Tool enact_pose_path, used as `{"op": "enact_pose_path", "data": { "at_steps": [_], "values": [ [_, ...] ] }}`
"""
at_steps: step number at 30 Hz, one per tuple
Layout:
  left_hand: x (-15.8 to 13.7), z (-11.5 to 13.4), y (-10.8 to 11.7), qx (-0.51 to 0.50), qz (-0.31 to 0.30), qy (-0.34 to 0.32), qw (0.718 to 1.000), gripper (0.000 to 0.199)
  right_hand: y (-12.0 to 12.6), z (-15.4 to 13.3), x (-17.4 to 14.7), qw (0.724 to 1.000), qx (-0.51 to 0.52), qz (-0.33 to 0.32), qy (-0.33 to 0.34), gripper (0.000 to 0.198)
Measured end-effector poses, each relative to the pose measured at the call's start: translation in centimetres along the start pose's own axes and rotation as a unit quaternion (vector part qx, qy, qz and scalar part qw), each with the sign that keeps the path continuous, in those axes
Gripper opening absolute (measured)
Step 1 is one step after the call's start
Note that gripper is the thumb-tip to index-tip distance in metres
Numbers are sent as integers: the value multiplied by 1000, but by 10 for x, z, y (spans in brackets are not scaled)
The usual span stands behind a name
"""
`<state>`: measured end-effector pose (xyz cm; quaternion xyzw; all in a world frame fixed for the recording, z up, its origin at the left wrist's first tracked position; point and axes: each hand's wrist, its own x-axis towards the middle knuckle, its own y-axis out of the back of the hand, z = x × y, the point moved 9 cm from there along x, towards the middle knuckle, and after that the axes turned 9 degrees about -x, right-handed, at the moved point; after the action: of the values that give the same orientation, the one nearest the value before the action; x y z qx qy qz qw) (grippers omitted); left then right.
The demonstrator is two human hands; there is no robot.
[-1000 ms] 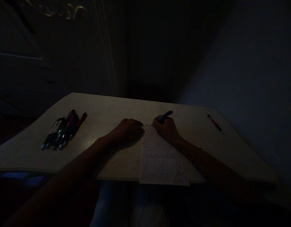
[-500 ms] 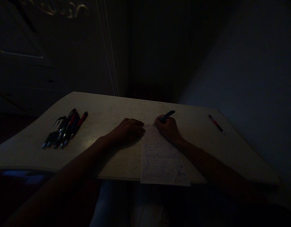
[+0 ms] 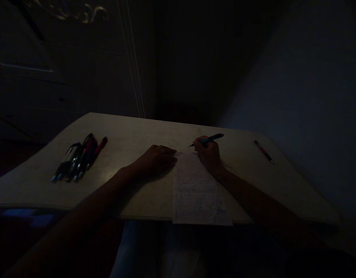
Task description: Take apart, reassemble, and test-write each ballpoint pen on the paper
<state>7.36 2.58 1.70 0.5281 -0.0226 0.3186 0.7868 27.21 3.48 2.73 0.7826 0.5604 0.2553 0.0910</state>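
A dark pen [image 3: 214, 138] is pinched in my right hand [image 3: 208, 151], its tip pointing left just beyond the top edge of the paper. Whether the tip touches anything is too dark to tell. The sheet of paper [image 3: 196, 193], covered in scribbled marks, lies under the heel of that hand and overhangs the table's near edge. My left hand [image 3: 159, 157], with a ring on one finger, rests flat on the table, its fingertips at the paper's upper left corner.
On the left of the pale table [image 3: 131, 133] lies a bunch of several pens [image 3: 78, 158]. A single red and black pen [image 3: 264, 151] lies at the right. Dark furniture [image 3: 88, 69] stands behind on the left, and a wall [image 3: 316, 96] rises on the right.
My right hand has moved slightly right and away from me, and the pen in it now lies at a flatter angle, its tip off the paper. The left hand has stayed put.
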Motion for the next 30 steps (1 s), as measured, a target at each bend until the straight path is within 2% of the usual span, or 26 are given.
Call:
{"op": "enact_pose_path", "data": {
  "at_steps": [3, 7, 10, 16, 22, 30],
  "values": [
    [-1, 1, 4, -1, 9, 1, 1000, 27, 12, 6, 7, 999, 29, 19, 6, 21],
    [-2, 1, 10, 1, 32, -10, 999, 26, 28, -2, 14, 994, -11, 37, 99, 26],
    [-3, -2, 11, -4, 38, -25, 999, 25, 25, -10, 15, 985, -41, 7, 168, 39],
    [-3, -7, 12, -10, 52, -23, 998, 26, 17, -25, 10, 968, -66, -18, 242, 58],
    [-5, -2, 18, 22, 74, -6, 997, 28, 20, -22, 11, 970, -63, -4, 235, 59],
    [-7, -6, 19, 6, 84, 15, 996, 28, 18, -15, 14, 973, -63, 1, 221, 59]
  ]
}}
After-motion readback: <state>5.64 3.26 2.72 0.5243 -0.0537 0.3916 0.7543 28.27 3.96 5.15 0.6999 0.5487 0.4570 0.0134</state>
